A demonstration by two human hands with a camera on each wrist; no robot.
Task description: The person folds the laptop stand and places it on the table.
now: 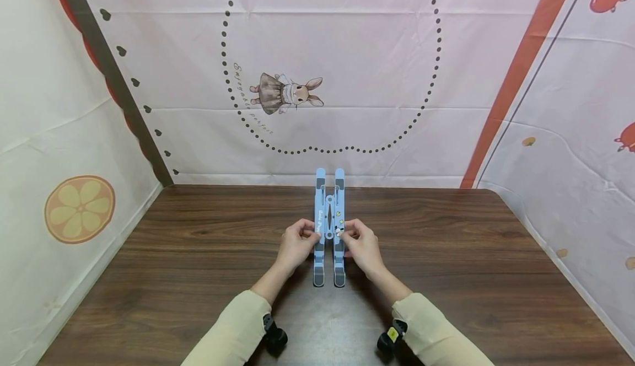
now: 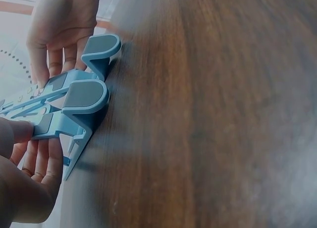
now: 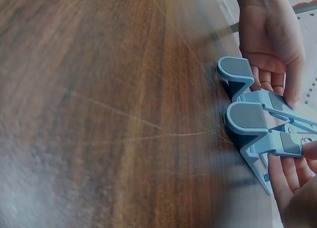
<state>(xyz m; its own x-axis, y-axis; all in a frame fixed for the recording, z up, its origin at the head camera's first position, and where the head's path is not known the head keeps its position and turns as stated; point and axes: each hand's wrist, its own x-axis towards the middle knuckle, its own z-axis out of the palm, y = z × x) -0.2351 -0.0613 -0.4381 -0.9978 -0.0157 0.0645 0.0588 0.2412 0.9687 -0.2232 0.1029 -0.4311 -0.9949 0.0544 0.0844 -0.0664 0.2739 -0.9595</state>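
Note:
A light-blue folding laptop stand (image 1: 319, 256) with grey pads stands on the wooden table, its two long arms close together and roughly parallel. A small hinged link joins the arms near their middle. My left hand (image 1: 296, 243) pinches the left arm between thumb and fingers. On the other side, my right hand (image 1: 364, 247) grips the right arm the same way. In the left wrist view the hooked front ends of the stand (image 2: 85, 95) point towards the camera. The right wrist view shows fingers curled beneath the stand's arm (image 3: 285, 142).
The brown wooden table (image 1: 198, 278) spreads around both hands. Behind it hangs a pale printed cloth (image 1: 347, 68) with a rabbit figure, and more cloth rises at the left and right sides. Black wrist cameras sit below both sleeves.

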